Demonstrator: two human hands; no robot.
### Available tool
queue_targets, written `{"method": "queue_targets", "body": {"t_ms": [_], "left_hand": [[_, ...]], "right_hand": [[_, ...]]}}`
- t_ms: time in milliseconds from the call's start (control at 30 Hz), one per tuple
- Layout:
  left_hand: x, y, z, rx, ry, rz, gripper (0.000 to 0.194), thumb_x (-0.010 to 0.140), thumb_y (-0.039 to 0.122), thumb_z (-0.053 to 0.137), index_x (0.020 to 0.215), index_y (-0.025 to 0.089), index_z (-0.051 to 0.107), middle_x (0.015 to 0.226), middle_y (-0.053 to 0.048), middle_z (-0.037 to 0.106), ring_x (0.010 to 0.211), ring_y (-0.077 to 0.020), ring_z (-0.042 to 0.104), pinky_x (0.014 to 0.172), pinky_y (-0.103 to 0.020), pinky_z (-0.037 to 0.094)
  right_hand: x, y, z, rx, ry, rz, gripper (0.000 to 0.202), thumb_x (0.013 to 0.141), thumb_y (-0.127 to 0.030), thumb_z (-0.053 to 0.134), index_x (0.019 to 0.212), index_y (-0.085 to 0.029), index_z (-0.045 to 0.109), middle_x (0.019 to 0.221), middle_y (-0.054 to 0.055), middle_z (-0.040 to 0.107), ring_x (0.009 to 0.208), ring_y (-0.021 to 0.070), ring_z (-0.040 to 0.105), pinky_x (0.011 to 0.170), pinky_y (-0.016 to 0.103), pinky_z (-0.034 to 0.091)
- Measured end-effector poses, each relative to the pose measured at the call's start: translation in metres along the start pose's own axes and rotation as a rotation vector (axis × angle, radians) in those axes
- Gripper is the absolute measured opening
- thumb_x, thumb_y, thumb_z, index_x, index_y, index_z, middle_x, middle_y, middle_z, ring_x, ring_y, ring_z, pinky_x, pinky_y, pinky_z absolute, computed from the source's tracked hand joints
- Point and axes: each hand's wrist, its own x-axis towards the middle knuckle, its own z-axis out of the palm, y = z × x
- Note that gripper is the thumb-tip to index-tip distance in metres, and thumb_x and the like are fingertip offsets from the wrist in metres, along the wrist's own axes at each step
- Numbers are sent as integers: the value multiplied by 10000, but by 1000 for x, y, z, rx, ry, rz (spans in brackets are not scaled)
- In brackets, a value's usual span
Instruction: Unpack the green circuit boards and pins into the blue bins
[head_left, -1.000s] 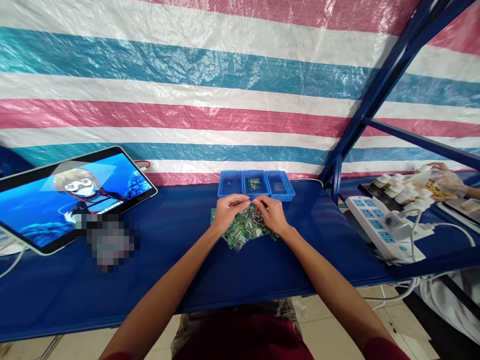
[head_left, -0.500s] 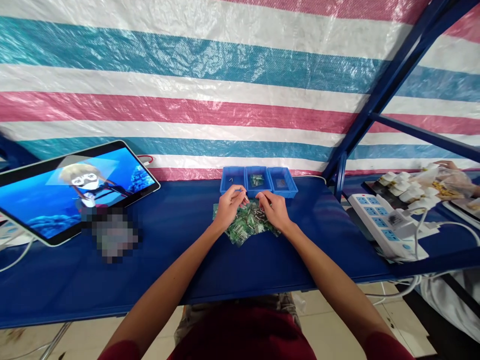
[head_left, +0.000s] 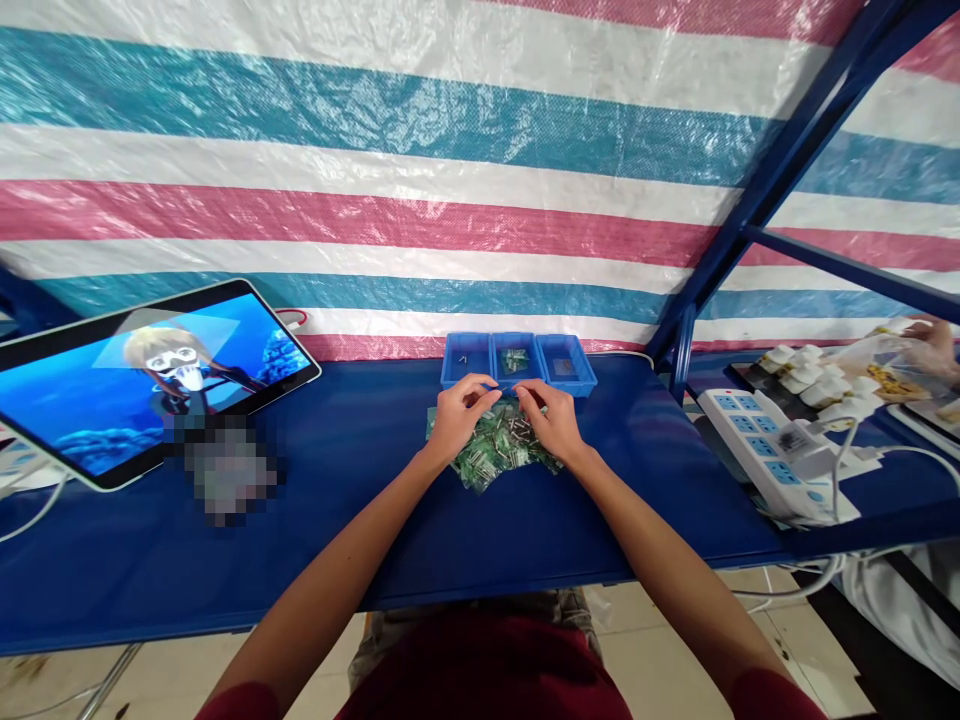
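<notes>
My left hand (head_left: 459, 418) and my right hand (head_left: 556, 420) are close together above a pile of small green-tinted clear packets and short metal pieces (head_left: 487, 460). The thumb and forefinger of each hand are pinched. Something small and thin seems to lie between them, too small to make out. Just beyond my fingers stand three joined blue bins. In the left bin (head_left: 454, 372) lies a small metal piece. The middle bin (head_left: 504, 346) has green packets in it, and the right bin (head_left: 570, 350) holds something small that I cannot identify.
A tablet (head_left: 225, 340) leans at the left, with a blurred patch in front of it. To the right are a white power strip (head_left: 757, 440) with cables, several white-capped bottles (head_left: 802, 375) and another person's hand (head_left: 930, 340). A blue frame post (head_left: 682, 350) rises beside the table.
My fingertips have come closer together, with my left fingers moving slightly right. The other person's hand at the far right has shifted over the plastic bag.
</notes>
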Motion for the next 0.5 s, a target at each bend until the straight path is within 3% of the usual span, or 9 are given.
{"method": "queue_targets", "body": {"t_ms": [133, 333, 500], "left_hand": [[-1, 4, -1, -10, -31, -21, 216, 815, 358, 643, 926, 175, 620, 509, 51, 521, 467, -92, 473, 485, -200, 360], [-1, 5, -2, 2, -33, -17, 215, 802, 356, 659, 905, 173, 615, 475, 62, 508, 429, -78, 432, 464, -200, 343], [-2, 4, 2, -187, -48, -55, 253, 741, 339, 720, 913, 162, 665, 608, 5, 628, 505, -107, 540, 510, -226, 450]], "right_hand": [[-1, 2, 2, 47, -20, -54, 310, 911, -418, 491, 1023, -181, 656, 741, 38, 650, 569, 145, 572, 606, 271, 467], [-2, 5, 5, 45, -101, -135, 267, 910, -408, 504, 880, -198, 667, 759, 51, 652, 636, 164, 580, 609, 272, 457], [0, 3, 4, 22, -95, -50, 268, 936, -383, 450, 847, -192, 616, 647, 16, 603, 556, 150, 546, 581, 264, 424]]}}
